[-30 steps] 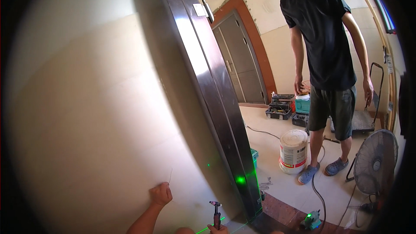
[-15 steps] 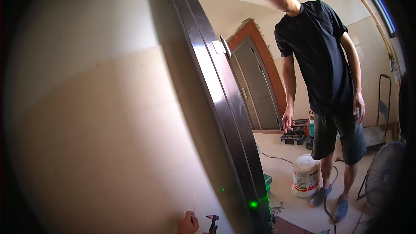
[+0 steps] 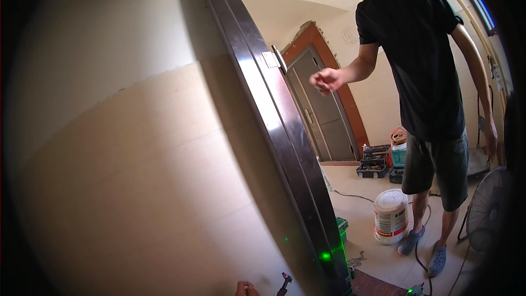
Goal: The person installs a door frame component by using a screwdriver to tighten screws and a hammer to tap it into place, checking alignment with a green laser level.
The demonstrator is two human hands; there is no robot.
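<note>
At the bottom edge my left hand shows only its fingers, closed together against the lower part of the pale wall. What they pinch is too small to make out. Just to the right a hammer with a dark handle stands up into view, its head tilted near the wall. My right hand is out of sight below the picture. Beyond the hammer rises a dark, glossy door frame, leaning in the view, with a bright green laser spot low on it.
A person in a black shirt stands at the right, one arm stretched toward the frame. Near their feet are a white bucket and a cable on the floor. Toolboxes lie behind, a fan at far right.
The other person has raised an arm toward the door frame and stands nearer. My left hand sits lower in the picture, and the hammer has shifted right and tilted.
</note>
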